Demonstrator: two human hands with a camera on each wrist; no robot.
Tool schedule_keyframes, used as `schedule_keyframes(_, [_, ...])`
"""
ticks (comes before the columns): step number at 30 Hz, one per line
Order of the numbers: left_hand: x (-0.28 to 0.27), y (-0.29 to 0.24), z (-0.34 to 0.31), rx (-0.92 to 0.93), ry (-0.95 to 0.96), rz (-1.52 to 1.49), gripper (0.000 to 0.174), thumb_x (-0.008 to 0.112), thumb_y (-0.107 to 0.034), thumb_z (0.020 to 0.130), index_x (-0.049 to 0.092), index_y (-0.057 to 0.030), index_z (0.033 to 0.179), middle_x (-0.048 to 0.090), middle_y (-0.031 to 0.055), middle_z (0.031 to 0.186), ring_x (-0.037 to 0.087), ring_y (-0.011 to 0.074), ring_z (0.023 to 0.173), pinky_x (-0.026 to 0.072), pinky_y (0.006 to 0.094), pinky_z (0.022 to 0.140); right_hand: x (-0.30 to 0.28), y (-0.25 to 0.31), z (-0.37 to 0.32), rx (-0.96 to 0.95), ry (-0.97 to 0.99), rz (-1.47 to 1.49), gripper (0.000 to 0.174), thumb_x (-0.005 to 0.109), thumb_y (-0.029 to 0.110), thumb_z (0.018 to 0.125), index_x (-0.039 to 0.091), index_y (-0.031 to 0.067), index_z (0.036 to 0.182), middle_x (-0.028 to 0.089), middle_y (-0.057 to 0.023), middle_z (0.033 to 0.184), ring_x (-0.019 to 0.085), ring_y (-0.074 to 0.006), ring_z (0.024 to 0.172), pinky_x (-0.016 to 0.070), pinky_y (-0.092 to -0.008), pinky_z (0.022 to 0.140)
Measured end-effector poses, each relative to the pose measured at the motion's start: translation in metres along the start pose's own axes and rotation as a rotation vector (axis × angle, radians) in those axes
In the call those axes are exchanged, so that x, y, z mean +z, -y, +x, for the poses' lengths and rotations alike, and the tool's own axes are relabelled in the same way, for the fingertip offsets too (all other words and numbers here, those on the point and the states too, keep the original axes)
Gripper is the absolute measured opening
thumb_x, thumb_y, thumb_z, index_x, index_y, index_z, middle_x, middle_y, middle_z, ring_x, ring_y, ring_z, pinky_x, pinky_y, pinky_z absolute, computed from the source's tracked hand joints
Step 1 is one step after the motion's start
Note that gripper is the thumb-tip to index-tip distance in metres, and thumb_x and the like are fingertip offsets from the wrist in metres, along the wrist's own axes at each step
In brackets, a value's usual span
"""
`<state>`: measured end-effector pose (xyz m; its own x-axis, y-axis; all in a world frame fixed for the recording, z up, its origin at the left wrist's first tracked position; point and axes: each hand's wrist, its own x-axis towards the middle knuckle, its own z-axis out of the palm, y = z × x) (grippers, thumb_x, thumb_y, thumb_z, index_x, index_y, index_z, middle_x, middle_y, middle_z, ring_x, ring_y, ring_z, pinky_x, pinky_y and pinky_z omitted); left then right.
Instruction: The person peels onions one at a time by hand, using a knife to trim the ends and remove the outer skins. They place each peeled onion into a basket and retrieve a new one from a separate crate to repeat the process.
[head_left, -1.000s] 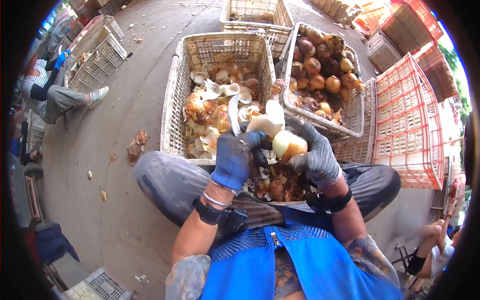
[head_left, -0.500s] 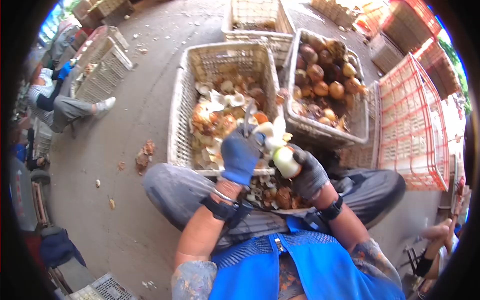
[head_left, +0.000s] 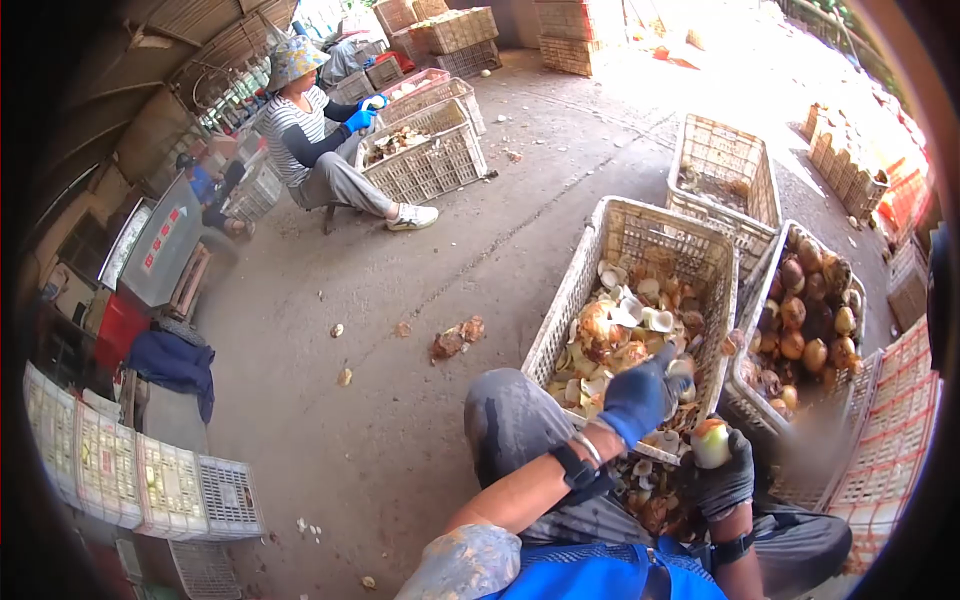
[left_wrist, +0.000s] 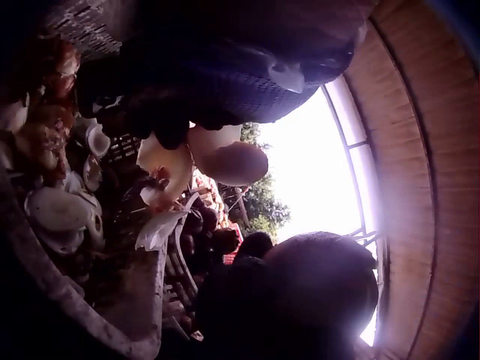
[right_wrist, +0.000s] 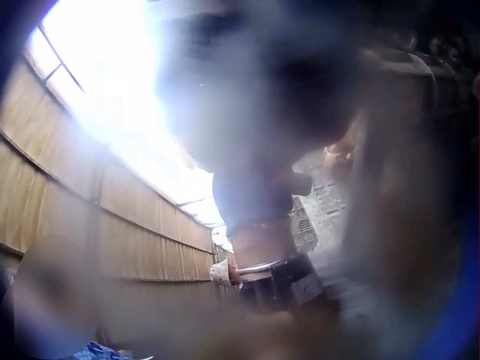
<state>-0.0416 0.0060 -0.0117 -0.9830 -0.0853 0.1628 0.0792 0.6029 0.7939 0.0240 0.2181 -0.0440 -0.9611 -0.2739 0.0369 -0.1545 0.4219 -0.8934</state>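
Observation:
In the head view my left hand point(head_left: 635, 402), in a blue glove, is over the near right part of a crate of onion peelings point(head_left: 560, 330). Its fingers are curled round a knife, mostly hidden now by the hand and blur. Pale onion layers point(left_wrist: 169, 169) show just under the gloved fingers in the left wrist view. My right hand point(head_left: 728, 480), in a dark grey glove, grips a partly peeled onion point(head_left: 711, 445), white and green with some brown skin, low beside the crate's near corner. The right wrist view is mostly blurred.
A crate of unpeeled onions point(head_left: 800, 335) stands at the right, another crate point(head_left: 725, 160) behind. Peelings point(head_left: 645, 495) lie between my legs. A seated person point(head_left: 320, 140) works at crates point(head_left: 435, 165) across the floor. Scraps point(head_left: 458, 338) lie on the ground.
The head view has swung left. The left hand has moved away from the onion, out over the peelings crate with cut layers; the right hand keeps the onion near the lap.

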Motion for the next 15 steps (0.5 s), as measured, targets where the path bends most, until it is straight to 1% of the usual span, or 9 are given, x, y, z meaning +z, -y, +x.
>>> schedule_keyframes(2, [0.015, 0.002, -0.027, 0.057, 0.2, -0.228, 0.053, 0.073, -0.033, 0.092, 0.06, -0.0132, 0.14, 0.074, 0.0179, 0.106, 0.072, 0.0364, 0.093, 0.0572, 0.0437, 0.08, 0.002, -0.038, -0.002, 0.309, -0.094, 0.726, 0.046, 0.065, 0.039, 0.092, 0.061, 0.012, 0.129, 0.069, -0.0092, 0.109, 0.067, -0.0265, 0.095, 0.0566, -0.0399, 0.084])
schedule_keyframes(3, [0.006, -0.014, -0.034, 0.073, 0.269, -0.165, 0.05, 0.074, -0.031, 0.091, 0.062, -0.0131, 0.137, 0.074, 0.018, 0.108, 0.072, 0.0357, 0.096, 0.0573, 0.0426, 0.082, 0.001, 0.005, 0.006, 0.449, -0.102, 1.231, 0.044, 0.068, 0.037, 0.092, 0.061, 0.0102, 0.126, 0.069, -0.0086, 0.108, 0.067, -0.0253, 0.098, 0.0568, -0.0408, 0.088])
schedule_keyframes(4, [-0.003, -0.032, -0.042, 0.086, 0.339, -0.103, 0.047, 0.075, -0.029, 0.091, 0.065, -0.0131, 0.134, 0.073, 0.018, 0.11, 0.071, 0.0349, 0.098, 0.0573, 0.0414, 0.083, 0.004, 0.007, 0.009, 0.451, -0.099, 1.234, 0.044, 0.068, 0.037, 0.092, 0.061, 0.0102, 0.126, 0.069, -0.0086, 0.108, 0.067, -0.0253, 0.098, 0.0568, -0.0408, 0.088])
schedule_keyframes(5, [0.002, -0.027, -0.044, 0.083, 0.339, -0.102, 0.047, 0.075, -0.029, 0.091, 0.065, -0.0131, 0.134, 0.073, 0.018, 0.11, 0.071, 0.0349, 0.098, 0.0573, 0.0414, 0.083, 0.007, 0.007, 0.01, 0.439, -0.054, 1.382, 0.044, 0.069, 0.036, 0.09, 0.062, 0.009, 0.125, 0.069, -0.0087, 0.108, 0.068, -0.0247, 0.099, 0.0571, -0.0409, 0.089])
schedule_keyframes(6, [0.008, -0.023, -0.045, 0.17, 0.277, -0.177, 0.043, 0.074, -0.026, 0.09, 0.067, -0.0127, 0.13, 0.074, 0.0178, 0.108, 0.071, 0.0353, 0.097, 0.0576, 0.0415, 0.083, 0.008, 0.007, 0.01, 0.426, -0.011, 1.528, 0.045, 0.07, 0.035, 0.089, 0.063, 0.0079, 0.123, 0.069, -0.0087, 0.107, 0.068, -0.0242, 0.099, 0.0573, -0.041, 0.089])
schedule_keyframes(8, [0.019, -0.017, -0.049, 0.26, 0.21, -0.253, 0.038, 0.074, -0.023, 0.09, 0.069, -0.0123, 0.127, 0.074, 0.0176, 0.105, 0.072, 0.0358, 0.096, 0.0578, 0.0416, 0.083, 0.005, 0.007, 0.01, 0.39, 0.01, 1.475, 0.046, 0.072, 0.033, 0.086, 0.063, 0.0068, 0.123, 0.069, -0.009, 0.107, 0.068, -0.0242, 0.098, 0.0576, -0.0406, 0.089])
schedule_keyframes(10, [0.02, -0.021, -0.054, 0.217, 0.167, -0.195, 0.031, 0.071, -0.019, 0.09, 0.072, -0.0127, 0.121, 0.074, 0.0172, 0.099, 0.071, 0.0373, 0.091, 0.0583, 0.0435, 0.081, 0.004, 0.004, 0.008, 0.359, 0.032, 1.425, 0.047, 0.074, 0.031, 0.084, 0.063, 0.0056, 0.122, 0.07, -0.0092, 0.107, 0.068, -0.0242, 0.098, 0.0578, -0.0402, 0.089])
schedule_keyframes(12, [0.022, -0.024, -0.054, 0.226, 0.129, -0.161, 0.03, 0.07, -0.018, 0.09, 0.072, -0.0121, 0.12, 0.073, 0.0169, 0.097, 0.071, 0.0381, 0.088, 0.0585, 0.0446, 0.078, 0.004, 0.002, 0.006, 0.397, -0.073, 1.369, 0.049, 0.082, 0.021, 0.076, 0.062, 0.0026, 0.117, 0.067, -0.0076, 0.099, 0.067, -0.0207, 0.089, 0.0576, -0.0364, 0.081])
schedule_keyframes(15, [0.028, -0.023, -0.053, 0.169, 0.14, -0.092, 0.026, 0.066, -0.017, 0.091, 0.072, -0.0116, 0.117, 0.073, 0.0167, 0.094, 0.071, 0.039, 0.083, 0.0585, 0.0464, 0.074, 0.006, 0.016, 0.004, 0.417, -0.065, 1.326, 0.058, 0.084, 0.023, 0.072, 0.062, 0.001, 0.121, 0.068, -0.0087, 0.102, 0.068, -0.0222, 0.093, 0.0582, -0.0367, 0.081])
